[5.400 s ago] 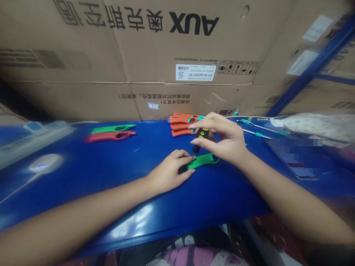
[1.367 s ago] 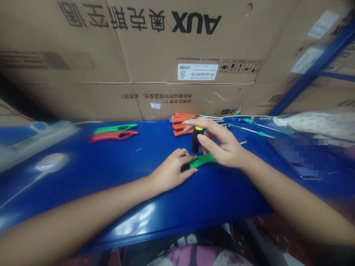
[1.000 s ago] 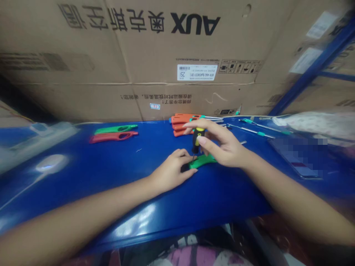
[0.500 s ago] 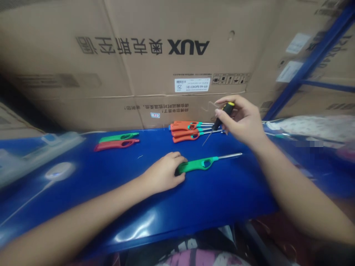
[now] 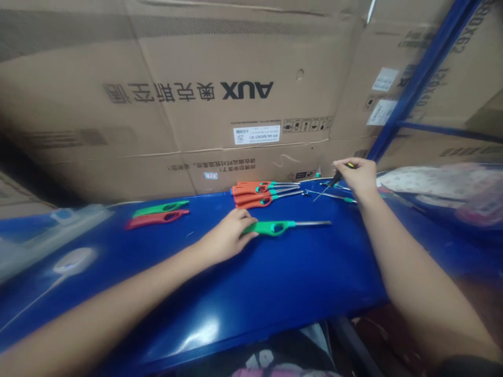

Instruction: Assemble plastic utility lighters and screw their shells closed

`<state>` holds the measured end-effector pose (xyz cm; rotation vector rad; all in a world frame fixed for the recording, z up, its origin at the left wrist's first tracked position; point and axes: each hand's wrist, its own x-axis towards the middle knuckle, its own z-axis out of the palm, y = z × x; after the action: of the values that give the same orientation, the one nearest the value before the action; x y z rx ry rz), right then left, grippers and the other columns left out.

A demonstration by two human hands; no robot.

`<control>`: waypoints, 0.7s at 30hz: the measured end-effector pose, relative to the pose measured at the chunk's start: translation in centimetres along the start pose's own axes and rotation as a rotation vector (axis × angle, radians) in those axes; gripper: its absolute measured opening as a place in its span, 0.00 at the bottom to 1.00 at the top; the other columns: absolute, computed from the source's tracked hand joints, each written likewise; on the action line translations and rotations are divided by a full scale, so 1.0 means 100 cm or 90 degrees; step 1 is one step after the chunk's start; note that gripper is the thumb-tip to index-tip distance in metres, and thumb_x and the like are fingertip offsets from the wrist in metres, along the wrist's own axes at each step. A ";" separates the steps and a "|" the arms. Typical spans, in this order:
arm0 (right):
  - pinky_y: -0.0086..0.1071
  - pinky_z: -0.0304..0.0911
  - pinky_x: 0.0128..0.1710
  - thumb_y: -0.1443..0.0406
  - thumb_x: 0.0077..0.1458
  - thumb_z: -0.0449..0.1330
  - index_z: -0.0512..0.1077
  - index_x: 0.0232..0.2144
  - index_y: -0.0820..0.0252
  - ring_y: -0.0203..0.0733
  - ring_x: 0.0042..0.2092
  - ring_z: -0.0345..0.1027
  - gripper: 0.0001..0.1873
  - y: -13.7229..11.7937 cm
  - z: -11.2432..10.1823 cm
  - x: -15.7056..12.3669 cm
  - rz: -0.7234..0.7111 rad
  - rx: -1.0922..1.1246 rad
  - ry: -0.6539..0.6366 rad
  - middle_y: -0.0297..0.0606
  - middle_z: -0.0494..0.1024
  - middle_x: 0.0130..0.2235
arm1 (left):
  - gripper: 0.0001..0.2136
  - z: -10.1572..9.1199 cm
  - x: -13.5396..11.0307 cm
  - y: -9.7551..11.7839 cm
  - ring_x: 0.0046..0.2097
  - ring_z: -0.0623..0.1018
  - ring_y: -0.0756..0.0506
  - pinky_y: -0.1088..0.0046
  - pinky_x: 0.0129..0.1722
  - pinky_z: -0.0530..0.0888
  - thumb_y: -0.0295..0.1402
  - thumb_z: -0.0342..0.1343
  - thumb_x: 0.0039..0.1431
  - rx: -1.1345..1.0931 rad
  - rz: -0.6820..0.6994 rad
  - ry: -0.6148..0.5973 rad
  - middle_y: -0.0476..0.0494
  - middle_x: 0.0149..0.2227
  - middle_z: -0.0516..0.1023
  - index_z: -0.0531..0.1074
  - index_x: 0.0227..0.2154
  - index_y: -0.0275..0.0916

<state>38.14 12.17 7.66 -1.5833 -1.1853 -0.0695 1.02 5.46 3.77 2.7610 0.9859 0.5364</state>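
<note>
My left hand (image 5: pixel 231 233) is closed round the handle end of a green lighter (image 5: pixel 271 228) with a long metal tube, which lies on the blue table and points right. My right hand (image 5: pixel 359 175) grips a small screwdriver (image 5: pixel 337 177) by its black and yellow handle; its thin shaft slants down to the left. Beneath it on the table are several loose metal lighter tubes (image 5: pixel 341 197) with teal ends. Several orange lighters (image 5: pixel 251 196) are bunched behind the green one, their tubes also pointing right.
A green lighter body (image 5: pixel 157 208) and a red one (image 5: pixel 155 219) lie to the left without tubes. A white round object with a cord (image 5: pixel 76 260) and a clear plastic container (image 5: pixel 47 238) are farther left. Cardboard (image 5: pixel 176 52) walls the back; a patterned cloth (image 5: pixel 416 183) lies at right.
My right hand has moved away toward the back of the table with the screwdriver, over the loose tubes. My left hand stays on the green lighter. The head view has tilted upward.
</note>
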 end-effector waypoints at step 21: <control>0.34 0.66 0.38 0.76 0.39 0.63 0.76 0.37 0.61 0.50 0.40 0.76 0.19 0.045 0.024 -0.001 0.057 -0.336 -0.308 0.46 0.81 0.37 | 0.15 0.008 0.070 -0.073 0.52 0.72 0.37 0.55 0.54 0.71 0.34 0.53 0.63 0.083 -0.150 0.176 0.34 0.48 0.72 0.74 0.50 0.33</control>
<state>40.02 14.36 3.51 -2.1969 -1.5496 0.0702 2.07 15.51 3.05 2.6739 1.4317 0.8577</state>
